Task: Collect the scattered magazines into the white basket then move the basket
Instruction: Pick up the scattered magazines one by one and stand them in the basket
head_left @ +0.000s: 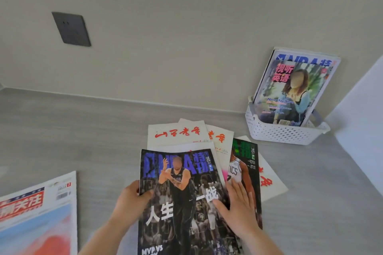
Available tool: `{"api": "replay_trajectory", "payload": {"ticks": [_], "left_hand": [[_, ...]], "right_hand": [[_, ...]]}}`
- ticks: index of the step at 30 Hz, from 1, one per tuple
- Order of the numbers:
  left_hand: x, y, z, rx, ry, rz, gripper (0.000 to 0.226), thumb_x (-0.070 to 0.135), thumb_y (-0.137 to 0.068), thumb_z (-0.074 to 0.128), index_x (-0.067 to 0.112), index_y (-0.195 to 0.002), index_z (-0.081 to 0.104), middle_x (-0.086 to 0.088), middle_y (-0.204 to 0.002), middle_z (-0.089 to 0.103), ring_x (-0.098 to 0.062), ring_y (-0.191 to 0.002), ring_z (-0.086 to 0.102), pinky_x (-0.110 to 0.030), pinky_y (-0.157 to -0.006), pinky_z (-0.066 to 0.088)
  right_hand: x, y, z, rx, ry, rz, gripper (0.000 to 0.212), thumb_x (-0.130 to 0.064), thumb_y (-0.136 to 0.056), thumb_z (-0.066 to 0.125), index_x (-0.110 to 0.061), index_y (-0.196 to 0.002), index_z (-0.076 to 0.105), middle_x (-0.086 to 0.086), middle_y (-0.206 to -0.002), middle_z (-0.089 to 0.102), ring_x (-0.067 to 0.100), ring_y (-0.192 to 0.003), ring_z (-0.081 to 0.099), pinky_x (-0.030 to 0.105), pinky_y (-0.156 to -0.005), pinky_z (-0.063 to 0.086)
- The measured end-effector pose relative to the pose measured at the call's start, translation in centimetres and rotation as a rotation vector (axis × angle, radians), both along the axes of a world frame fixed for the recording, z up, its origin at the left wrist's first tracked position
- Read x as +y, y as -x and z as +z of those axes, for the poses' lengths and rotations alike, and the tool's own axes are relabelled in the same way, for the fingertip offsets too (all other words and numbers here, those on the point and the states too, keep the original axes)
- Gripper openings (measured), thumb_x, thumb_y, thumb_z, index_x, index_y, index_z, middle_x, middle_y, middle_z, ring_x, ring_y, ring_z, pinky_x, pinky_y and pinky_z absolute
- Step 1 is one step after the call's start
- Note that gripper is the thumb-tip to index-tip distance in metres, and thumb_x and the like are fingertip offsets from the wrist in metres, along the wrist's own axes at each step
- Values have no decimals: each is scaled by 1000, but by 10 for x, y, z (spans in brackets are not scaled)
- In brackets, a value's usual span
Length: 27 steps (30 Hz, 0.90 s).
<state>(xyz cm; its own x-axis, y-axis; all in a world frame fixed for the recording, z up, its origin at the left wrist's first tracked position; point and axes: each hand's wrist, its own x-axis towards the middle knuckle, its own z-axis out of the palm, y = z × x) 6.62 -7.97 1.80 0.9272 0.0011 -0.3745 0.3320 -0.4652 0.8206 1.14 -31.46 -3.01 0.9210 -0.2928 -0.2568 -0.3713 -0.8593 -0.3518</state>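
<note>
Gripping the left edge of the dark basketball magazine [182,198], left hand [132,198] pinching it with thumb on the cover and fingers tucked beneath. Resting flat and spread at the same magazine's right edge, right hand [238,207], its fingers lying partly over the green-titled magazine [246,163] just beside. Lying fanned under the dark cover on the grey table [62,134], several white magazines with red brush lettering [176,133], one more [269,180] poking out past the green one on the right. Standing well beyond the dark magazine, up and to its right against the wall, white basket [284,132] already holding upright magazines, a pink-titled one [290,93] in front. Sitting well apart to the dark magazine's left, at the frame's edge, a red-and-blue paper [35,213]. Showing on the wall far above and left of it, a dark socket plate [71,29].
</note>
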Motion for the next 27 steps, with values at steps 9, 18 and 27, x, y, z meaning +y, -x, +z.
{"api": "replay_trajectory", "payload": {"ticks": [9,18,27], "left_hand": [[-3,1,10,-195,242,31,28,2,-87,48,22,-71,60,1,-59,63,-12,-52,53,-24,-51,39],[-57,-6,54,-379,496,91,31,3,-87,48,24,-72,64,16,-57,71,-5,-55,64,-18,-51,51],[-155,-50,130,-596,530,-111,34,-3,-84,51,27,-73,63,27,-55,67,11,-54,60,-3,-54,47]], "right_hand": [[4,-5,18,-188,-413,-175,56,-35,-81,58,-23,-131,36,-7,-135,47,14,-128,39,36,-110,31],[-46,-6,83,-406,-1088,-301,13,-9,-79,62,-20,-83,67,-3,-76,75,13,-74,70,21,-60,53],[-156,-27,178,-708,-692,-202,20,-9,-76,67,-16,-58,61,-12,-40,61,-5,-37,48,5,-41,35]]}}
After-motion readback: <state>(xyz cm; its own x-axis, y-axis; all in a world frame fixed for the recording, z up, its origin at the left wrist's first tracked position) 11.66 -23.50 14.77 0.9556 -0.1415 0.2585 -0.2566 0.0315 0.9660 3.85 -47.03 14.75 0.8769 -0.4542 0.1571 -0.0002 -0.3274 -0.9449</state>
